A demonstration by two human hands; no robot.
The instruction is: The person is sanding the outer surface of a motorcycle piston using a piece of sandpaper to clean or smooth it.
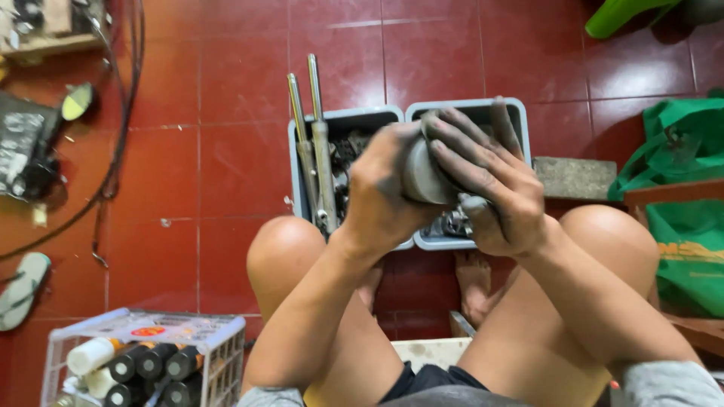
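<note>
I clasp a grey metal cylinder (pixel 424 175) between both grimy hands: my left hand (pixel 381 192) cups it from nine o'clock, my right hand (pixel 490 181) wraps it from three o'clock, above two grey parts bins (pixel 377 114).

The scene is lit evenly and fairly brightly from above. Soft glare is thrown off the glossy red floor (pixel 241 162), mostly at the far side, and off the bare knees (pixel 283 241). Short, soft shadows are cast under the grey bins (pixel 464 109) and legs. The hands (pixel 445 177) are slightly blurred. Straight tile lines are bent near the edges by the wide lens.
</note>
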